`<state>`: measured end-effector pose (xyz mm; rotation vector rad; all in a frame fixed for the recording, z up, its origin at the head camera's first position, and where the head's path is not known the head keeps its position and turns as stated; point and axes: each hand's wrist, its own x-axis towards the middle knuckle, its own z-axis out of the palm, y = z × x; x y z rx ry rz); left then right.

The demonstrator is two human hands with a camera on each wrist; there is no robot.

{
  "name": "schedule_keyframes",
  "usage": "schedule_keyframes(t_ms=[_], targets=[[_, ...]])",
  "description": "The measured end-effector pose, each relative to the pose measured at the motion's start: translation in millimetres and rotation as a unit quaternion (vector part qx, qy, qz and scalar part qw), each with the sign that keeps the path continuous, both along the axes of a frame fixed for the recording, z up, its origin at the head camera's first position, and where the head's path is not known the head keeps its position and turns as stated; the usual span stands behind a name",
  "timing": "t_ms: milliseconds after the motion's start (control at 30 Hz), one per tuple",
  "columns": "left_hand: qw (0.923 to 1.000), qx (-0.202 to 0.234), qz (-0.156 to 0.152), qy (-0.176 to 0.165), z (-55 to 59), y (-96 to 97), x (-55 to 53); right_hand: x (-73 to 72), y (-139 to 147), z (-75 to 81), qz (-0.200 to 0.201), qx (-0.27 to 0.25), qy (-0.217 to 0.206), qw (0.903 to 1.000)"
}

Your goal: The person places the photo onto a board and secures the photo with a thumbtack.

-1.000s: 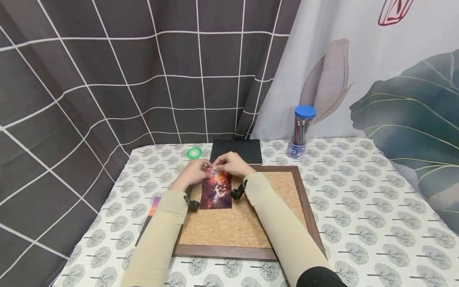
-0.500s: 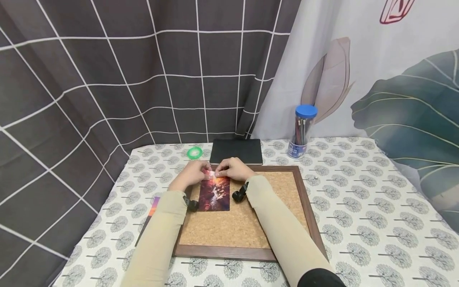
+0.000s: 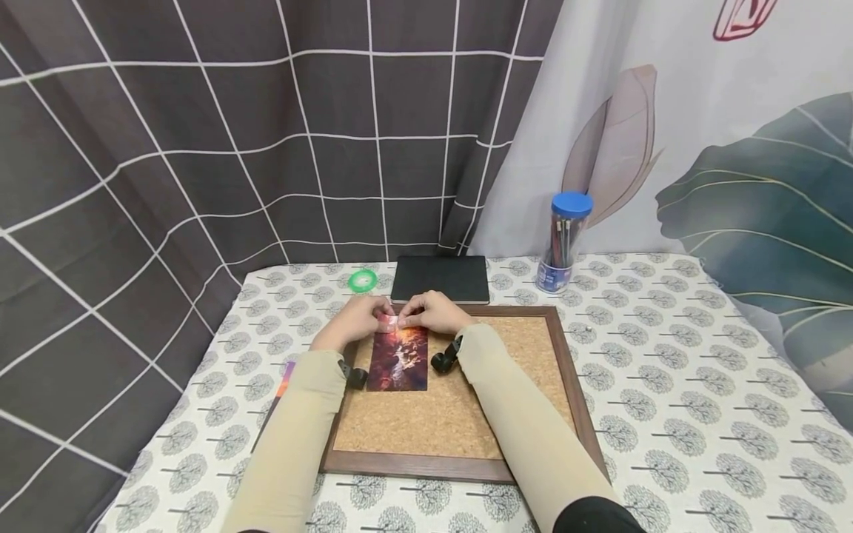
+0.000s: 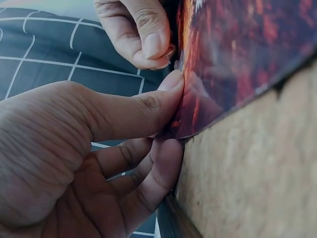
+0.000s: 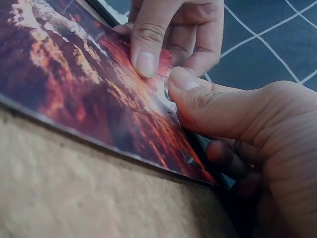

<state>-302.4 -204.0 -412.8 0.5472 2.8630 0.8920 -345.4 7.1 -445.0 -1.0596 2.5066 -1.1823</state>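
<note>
A glossy picture print in red, orange and purple (image 3: 398,363) lies on the upper left of a wood-framed cork board (image 3: 426,426). My left hand (image 3: 356,322) pinches the print's top left corner, thumb on the front and fingers behind, as the left wrist view shows. Beside it my right hand (image 3: 436,312) holds a small shiny thumbtack (image 5: 168,92) between thumb and forefinger at the print's top edge. Most of the tack is hidden by the fingertips, so I cannot tell whether its point is in the cork.
Behind the board lies a black notebook (image 3: 440,280), with a green tape roll (image 3: 363,280) to its left. A blue-lidded pencil jar (image 3: 563,240) stands at the back right. Another print (image 3: 283,386) lies partly under the left sleeve. A tiny shiny object (image 3: 589,329) sits right of the board.
Over the second, the right hand has come down slightly onto the print's top edge, and the print has shifted a little left and down. Both hands barely moved in the last half second.
</note>
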Motion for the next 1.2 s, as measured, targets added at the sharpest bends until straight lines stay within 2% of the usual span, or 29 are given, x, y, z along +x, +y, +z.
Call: schedule_keyframes(t_ms=[267,433,700,900,1200], targets=[[1.0000,0.005,-0.006,0.003,-0.6,0.4,3.8,4.5,-2,-3.4,-0.012,-0.001,-0.002,0.9999],[0.9999,0.002,-0.014,-0.004,-5.2,-0.7,7.0,6.4,-4,-11.1,-0.003,0.013,0.028,0.9995],[0.9998,-0.006,-0.013,0.017,-4.8,-1.6,0.2,5.8,-7,-3.6,-0.028,0.010,0.057,0.9979],[0.9999,-0.007,-0.011,0.005,-3.5,-0.1,0.0,9.8,-7,0.6,-0.050,0.020,0.053,0.9972],[0.9999,-0.009,-0.009,0.008,-2.2,-0.9,1.1,8.5,-9,1.9,-0.062,0.010,0.031,0.9976]])
